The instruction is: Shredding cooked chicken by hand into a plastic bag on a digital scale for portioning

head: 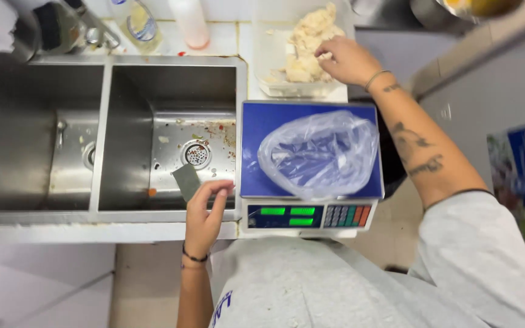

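Your right hand (346, 59) is up at the far side of the desk (171, 231), reaching into a clear plastic tub (274, 73). The tub is full of pale, creamy lumps of food (308, 42). They look soft and torn, with rough edges, and they pile up high in the middle. It could be shredded chicken or dough; you cannot tell from here. Your fingers are curled down onto the pile, pinching at a lump. The pinch is hidden under your knuckles, so whether you have a piece in your hold is not clear.

Just in front of the tub sits a scale (311, 164) with a blue top. A thin, see-through plastic bag (318, 153) lies crumpled on the blue top. It is puffed up and shiny. Green numbers glow on the front of the scale, next to rows of coloured buttons.

Your left hand (205, 215) rests at the front edge of the sink (171, 140), just beside the scale. Its fingers are loosely bent and hold nothing. A small grey-green square piece (186, 181) lies in the sink just past your fingertips. The sink is steel, with a round drain (196, 153) and little red and white bits stuck around it.
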